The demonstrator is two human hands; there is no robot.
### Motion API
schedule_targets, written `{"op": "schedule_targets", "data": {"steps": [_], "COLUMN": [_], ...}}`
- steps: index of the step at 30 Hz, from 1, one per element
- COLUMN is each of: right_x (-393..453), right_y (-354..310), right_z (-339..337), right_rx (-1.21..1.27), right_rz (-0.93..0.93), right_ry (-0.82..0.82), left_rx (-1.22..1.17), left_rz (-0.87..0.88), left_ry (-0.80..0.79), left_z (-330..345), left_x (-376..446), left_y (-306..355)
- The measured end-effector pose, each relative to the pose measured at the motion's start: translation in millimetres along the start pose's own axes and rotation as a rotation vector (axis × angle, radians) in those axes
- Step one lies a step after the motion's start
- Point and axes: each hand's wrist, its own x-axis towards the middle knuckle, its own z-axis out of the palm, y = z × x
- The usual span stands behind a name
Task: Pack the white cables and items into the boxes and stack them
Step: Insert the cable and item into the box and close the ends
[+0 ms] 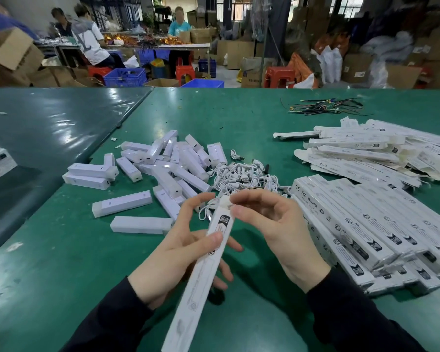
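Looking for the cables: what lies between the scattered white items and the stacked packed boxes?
In the head view, the tangled pile of white cables lies between the white items and the packed boxes.

Operator: two bare hands, dark long sleeves.

Left hand (178, 252) and right hand (277, 232) uncovered: no gloves, rings, watch or bands in view. Nails short and unpainted where visible. Left sleeve (107, 318) and right sleeve (353, 313) are of the same very dark, near-black fabric, plain, with no print, logo or buttons seen. Cuffs end at the wrists in a soft, unbanded edge; cloth looks matte and slightly creased along the forearms. Rest of body outside head view.
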Motion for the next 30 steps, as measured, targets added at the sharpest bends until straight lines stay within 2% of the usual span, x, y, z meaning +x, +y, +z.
{"op": "schedule_targets", "data": {"steps": [7, 10, 12, 15, 17, 23, 30], "right_x": [-2.1, -0.1, 1.6, 0.3, -0.9, -0.7, -3.3], "right_y": [-5.0, -4.2, -3.6, -1.4, -1.4, -6.9, -1.9], "right_z": [2.3, 0.1, -0.5, 4.3, 7.4, 4.7, 7.4], "right_rx": [0.036, 0.006, -0.017, 0.063, 0.125, 0.198, 0.12], "right_rz": [-0.013, 0.014, 0.111, 0.308, 0.356, 0.334, 0.271], "right_ry": [-0.02, 0.1, 0.136, 0.008, -0.027, -0.051, -0.016], "left_rx": [0.009, 0.006, -0.002, 0.006, 0.002, -0.014, 0.047], "left_rz": [-0.004, -0.014, -0.013, -0.021, -0.034, -0.064, -0.024], "left_ry": [0.022, 0.015, 0.005, -0.001, -0.02, -0.058, -0.02], "left_z": [1.0, 1.8, 2.3, 3.3, 4.5, 5.9, 5.1], "left_x": [-0.6, -1.0, -1.4, -1.6, -1.8, -1.7, 0.9], "left_y": [0.1, -0.2, -0.7, -2.3, -2.8, -4.3, -7.2]}}
